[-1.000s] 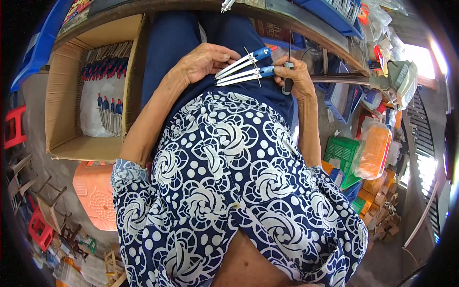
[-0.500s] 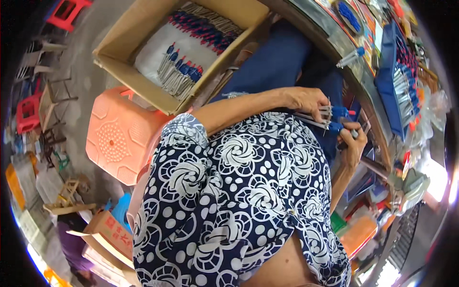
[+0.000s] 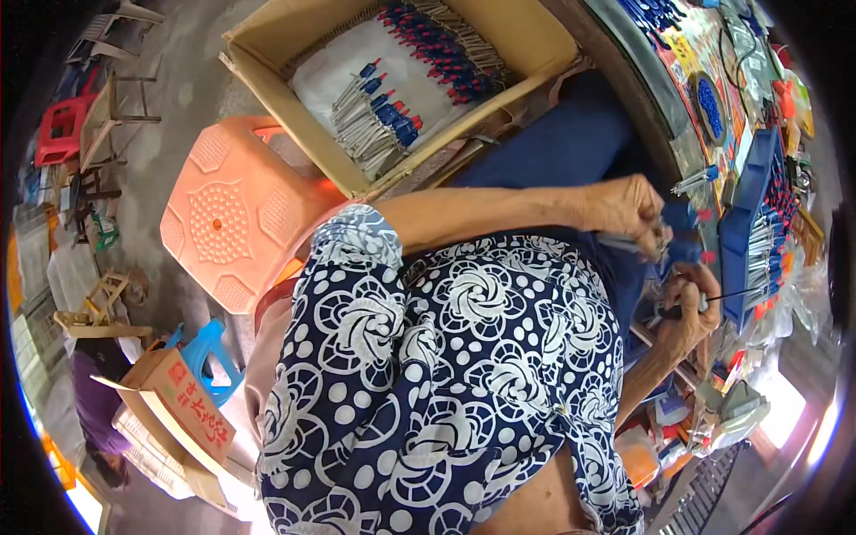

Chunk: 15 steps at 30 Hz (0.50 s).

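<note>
My left hand (image 3: 626, 212) reaches across my lap, fingers closed around several metal-rod pieces with blue bodies and red tips (image 3: 681, 216). These pieces are smeared by motion, and their rods run back under the hand. Just below and to the right, my right hand (image 3: 685, 310) is closed on a tool with a thin dark shaft (image 3: 738, 293), which points right toward a blue tray (image 3: 742, 209). The tool's handle is mostly covered by my fingers. Similar blue-and-red metal-rod pieces (image 3: 383, 116) lie in rows in an open cardboard box (image 3: 267, 85) at the upper left.
A pink plastic stool (image 3: 218, 214) stands left of the box. Along the right runs a workbench edge (image 3: 637, 80). On it are an oval dish of blue parts (image 3: 709, 107), a small bundle of blue-ended pieces (image 3: 695, 180) and the filled tray. A printed carton (image 3: 192, 406) stands lower left.
Both hands have shifted right in the picture. The right hand has moved lower, apart from the held pieces, and its tool's dark shaft now points right. The view has turned a little.
</note>
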Tool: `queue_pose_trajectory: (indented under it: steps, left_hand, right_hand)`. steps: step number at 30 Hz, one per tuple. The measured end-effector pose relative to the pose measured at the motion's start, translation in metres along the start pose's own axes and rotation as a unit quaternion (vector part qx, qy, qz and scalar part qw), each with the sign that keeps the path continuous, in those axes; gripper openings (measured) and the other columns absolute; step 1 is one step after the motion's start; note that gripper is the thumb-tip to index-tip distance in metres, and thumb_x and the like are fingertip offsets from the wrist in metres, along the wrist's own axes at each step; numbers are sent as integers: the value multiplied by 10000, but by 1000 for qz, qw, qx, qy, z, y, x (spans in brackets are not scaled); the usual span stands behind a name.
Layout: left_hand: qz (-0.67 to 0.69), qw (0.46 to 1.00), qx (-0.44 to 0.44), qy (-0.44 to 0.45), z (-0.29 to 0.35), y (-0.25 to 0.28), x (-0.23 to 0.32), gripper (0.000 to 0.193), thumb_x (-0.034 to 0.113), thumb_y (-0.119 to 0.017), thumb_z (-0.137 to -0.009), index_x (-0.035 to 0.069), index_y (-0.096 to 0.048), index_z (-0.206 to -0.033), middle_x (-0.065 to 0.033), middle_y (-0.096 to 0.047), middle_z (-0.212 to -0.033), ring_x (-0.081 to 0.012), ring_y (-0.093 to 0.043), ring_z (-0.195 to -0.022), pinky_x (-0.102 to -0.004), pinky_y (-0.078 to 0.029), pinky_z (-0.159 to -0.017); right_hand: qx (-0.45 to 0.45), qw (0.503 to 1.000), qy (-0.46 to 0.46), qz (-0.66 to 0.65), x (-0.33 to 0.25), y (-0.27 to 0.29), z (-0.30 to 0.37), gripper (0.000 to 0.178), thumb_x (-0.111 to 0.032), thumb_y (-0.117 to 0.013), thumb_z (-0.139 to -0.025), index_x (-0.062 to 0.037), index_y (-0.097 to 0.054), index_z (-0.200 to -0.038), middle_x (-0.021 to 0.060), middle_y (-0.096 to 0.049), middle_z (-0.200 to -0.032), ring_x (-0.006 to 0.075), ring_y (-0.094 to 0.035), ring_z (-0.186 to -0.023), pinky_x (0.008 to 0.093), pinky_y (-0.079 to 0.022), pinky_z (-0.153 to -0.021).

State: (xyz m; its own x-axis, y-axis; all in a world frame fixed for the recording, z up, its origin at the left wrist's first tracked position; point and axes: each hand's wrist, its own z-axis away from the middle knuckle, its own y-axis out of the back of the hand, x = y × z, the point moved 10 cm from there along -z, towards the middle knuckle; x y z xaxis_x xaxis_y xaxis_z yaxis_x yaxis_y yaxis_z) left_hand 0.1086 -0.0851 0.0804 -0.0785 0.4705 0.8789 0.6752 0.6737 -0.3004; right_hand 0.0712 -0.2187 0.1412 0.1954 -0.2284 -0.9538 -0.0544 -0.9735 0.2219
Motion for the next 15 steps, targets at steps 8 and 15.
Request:
queue_pose_trajectory:
  steps: [8, 15]
  left_hand:
    - [-276, 959, 55, -42, 76, 173, 78, 288, 173, -634, -703, 15, -640, -944, -106, -634, -905, -190, -611, -739, -291, -471, -718]
    - [-319, 800, 344, 373, 260, 386, -29, 165, 101, -669, -628, 13, -651, -766, -65, -613, -695, -175, -542, -633, -327, -436, -608]
  right_hand:
    - [-25, 987, -123, 98, 43, -7, 8, 232, -66, -593, -780, 25, -568, -992, 128, -622, -799, 80, -482, -545, 171, -364, -466]
    - [-44, 977, -203, 38, 93, -1, 9, 259, -84, -630, -771, 60, -553, -971, 121, -624, -788, 80, -492, -552, 181, -381, -466]
